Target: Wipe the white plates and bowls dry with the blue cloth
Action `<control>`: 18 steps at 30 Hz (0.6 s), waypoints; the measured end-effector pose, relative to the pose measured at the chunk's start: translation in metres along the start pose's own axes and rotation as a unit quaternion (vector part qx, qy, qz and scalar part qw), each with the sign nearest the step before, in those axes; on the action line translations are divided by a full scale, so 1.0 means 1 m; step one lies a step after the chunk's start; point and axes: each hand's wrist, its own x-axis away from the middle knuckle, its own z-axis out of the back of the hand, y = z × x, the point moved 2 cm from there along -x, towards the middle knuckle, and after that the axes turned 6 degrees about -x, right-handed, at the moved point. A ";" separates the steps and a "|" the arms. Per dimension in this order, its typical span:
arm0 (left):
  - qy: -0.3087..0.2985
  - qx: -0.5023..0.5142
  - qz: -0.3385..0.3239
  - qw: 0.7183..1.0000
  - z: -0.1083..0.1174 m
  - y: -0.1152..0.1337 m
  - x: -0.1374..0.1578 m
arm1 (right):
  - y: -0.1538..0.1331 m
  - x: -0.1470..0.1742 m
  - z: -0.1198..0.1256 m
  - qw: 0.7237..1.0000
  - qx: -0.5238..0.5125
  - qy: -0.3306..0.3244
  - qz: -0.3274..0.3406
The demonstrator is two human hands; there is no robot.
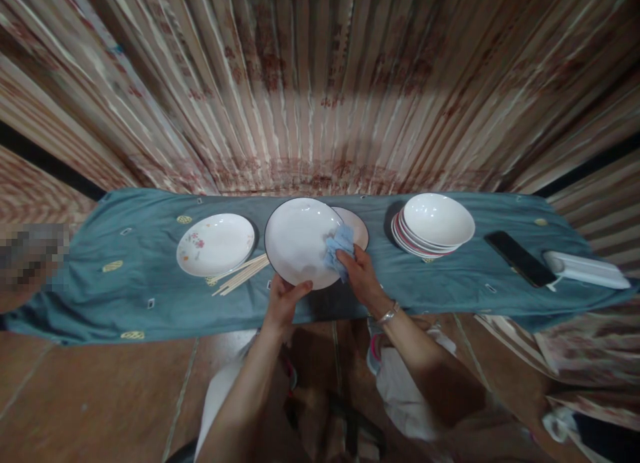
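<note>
A white plate with a dark rim is held up over the table in my left hand, thumb on its near edge and fingers underneath. My right hand grips a light blue cloth against the plate's right side. Partly hidden behind that plate, another dark-rimmed plate lies on the table. Left of my left hand are several wooden chopsticks and a white plate with a flower pattern.
A stack of white bowls stands on the right of the blue-green tablecloth. Farther right lie a black phone and a white device with a cable. Behind the table hangs a pleated curtain. A blurred-out patch covers something at the left edge.
</note>
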 end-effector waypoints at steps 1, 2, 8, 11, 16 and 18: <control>0.002 -0.004 0.001 1.000 0.002 0.001 0.000 | 0.000 0.000 0.001 1.000 0.002 0.001 -0.001; 0.002 -0.009 0.001 1.000 0.004 0.002 0.000 | 0.000 -0.001 0.001 1.000 0.005 0.002 -0.002; -0.006 -0.034 -0.009 0.999 0.011 0.007 0.000 | -0.004 -0.001 0.000 1.000 0.011 0.008 0.007; -0.014 -0.045 -0.009 0.999 0.015 0.008 -0.001 | -0.006 0.000 0.000 1.000 0.012 0.006 0.009; -0.007 -0.034 -0.005 0.999 0.020 0.009 -0.003 | -0.005 -0.002 0.003 1.000 0.012 0.003 0.000; -0.011 -0.026 -0.008 1.000 0.018 0.008 -0.005 | -0.001 -0.003 0.004 1.000 -0.003 -0.004 -0.012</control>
